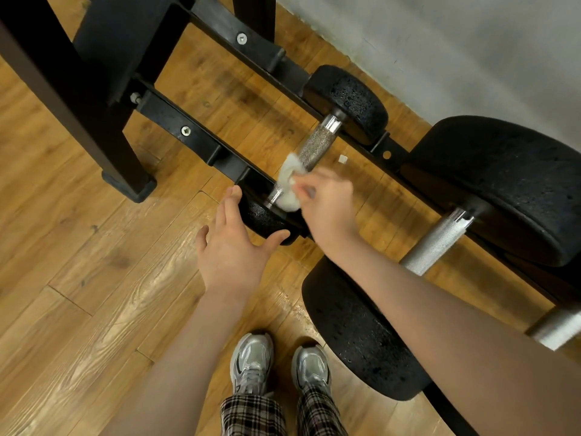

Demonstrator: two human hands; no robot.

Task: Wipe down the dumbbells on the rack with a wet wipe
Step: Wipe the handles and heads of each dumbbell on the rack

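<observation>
A small dumbbell with black heads and a knurled steel handle (pixel 318 143) lies across the black rack rails (pixel 201 143). My right hand (pixel 327 206) pinches a white wet wipe (pixel 289 180) against the near end of that handle. My left hand (pixel 232 247) is spread with straight fingers around the near black head (pixel 264 220), thumb under it. A much larger dumbbell (pixel 503 190) lies on the rack to the right, its steel handle (pixel 437 240) partly hidden behind my right forearm.
The rack's black upright and foot (pixel 125 180) stand at the left on a wooden floor (pixel 78 278). A grey wall (pixel 471 51) runs behind the rack. My feet in silver trainers (pixel 251 360) are close to the large dumbbell's near head (pixel 358 335).
</observation>
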